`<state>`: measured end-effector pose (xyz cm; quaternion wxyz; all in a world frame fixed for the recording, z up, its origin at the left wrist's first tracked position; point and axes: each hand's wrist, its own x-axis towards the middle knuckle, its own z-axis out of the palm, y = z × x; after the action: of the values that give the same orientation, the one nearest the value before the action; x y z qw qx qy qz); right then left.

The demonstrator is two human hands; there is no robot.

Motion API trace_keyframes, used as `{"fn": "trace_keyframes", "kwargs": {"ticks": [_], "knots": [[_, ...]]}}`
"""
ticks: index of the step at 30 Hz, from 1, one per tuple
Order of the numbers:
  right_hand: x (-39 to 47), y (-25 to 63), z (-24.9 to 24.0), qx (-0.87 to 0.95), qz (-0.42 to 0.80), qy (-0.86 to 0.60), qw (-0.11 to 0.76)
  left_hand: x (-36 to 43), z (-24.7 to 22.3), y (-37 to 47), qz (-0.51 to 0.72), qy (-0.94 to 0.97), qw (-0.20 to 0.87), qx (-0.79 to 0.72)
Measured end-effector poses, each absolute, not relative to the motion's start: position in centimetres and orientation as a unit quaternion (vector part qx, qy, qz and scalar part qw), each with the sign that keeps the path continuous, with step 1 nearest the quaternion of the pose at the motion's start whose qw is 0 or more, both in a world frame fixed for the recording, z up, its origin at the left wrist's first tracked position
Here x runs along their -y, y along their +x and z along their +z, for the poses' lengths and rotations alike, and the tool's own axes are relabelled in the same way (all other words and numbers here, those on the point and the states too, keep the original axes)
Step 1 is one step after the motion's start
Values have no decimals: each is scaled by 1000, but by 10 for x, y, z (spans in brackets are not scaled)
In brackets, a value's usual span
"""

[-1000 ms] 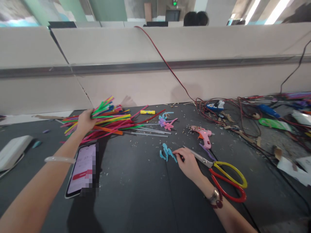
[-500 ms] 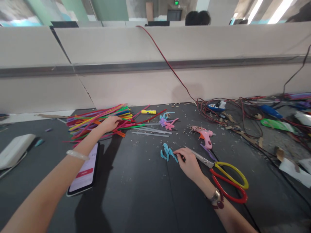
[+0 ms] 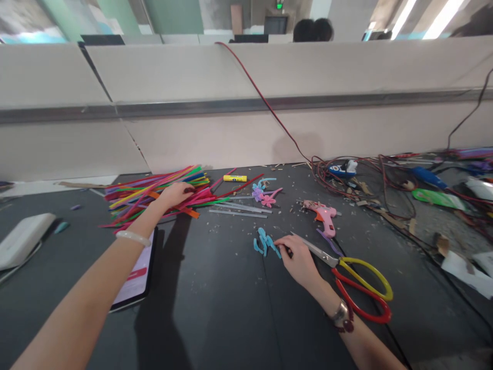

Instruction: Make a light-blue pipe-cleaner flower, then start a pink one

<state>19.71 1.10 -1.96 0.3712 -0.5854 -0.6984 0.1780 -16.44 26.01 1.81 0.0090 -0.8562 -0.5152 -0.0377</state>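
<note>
My left hand (image 3: 176,195) lies over a heap of many-coloured pipe cleaners (image 3: 134,198), its fingers closed among the red and pink ones; how many it grips is hidden. On the right, my right hand (image 3: 298,258) rests on the dark table with bent fingers, thumb and forefinger closed at the end of a short blue pipe cleaner piece (image 3: 274,247). More blue pieces (image 3: 263,237) lie just left of it. Scissors (image 3: 327,257) with red and yellow handles lie beside this hand. Behind the blue pieces are a purple flower (image 3: 258,192) and a pink flower (image 3: 268,200).
A pink glue gun (image 3: 325,216) lies beyond the scissors. Clear glue sticks (image 3: 239,212) and a yellow glue stick tube (image 3: 234,178) lie centre back. A phone (image 3: 136,277) lies under my left forearm, a white box (image 3: 26,239) far left. Tangled red cables (image 3: 381,180) and scraps fill the right.
My left forearm has shifted slightly right, and the left hand has moved a little within the pipe cleaner heap. My right hand and the blue pieces look unchanged.
</note>
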Motion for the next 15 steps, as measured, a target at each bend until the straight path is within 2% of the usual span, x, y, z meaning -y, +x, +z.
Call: {"fn": "trace_keyframes", "kwargs": {"ticks": [15], "knots": [[-11,198,-19,700,170,-579,382,-260,27,-137,-53,-864,-23,501]]}}
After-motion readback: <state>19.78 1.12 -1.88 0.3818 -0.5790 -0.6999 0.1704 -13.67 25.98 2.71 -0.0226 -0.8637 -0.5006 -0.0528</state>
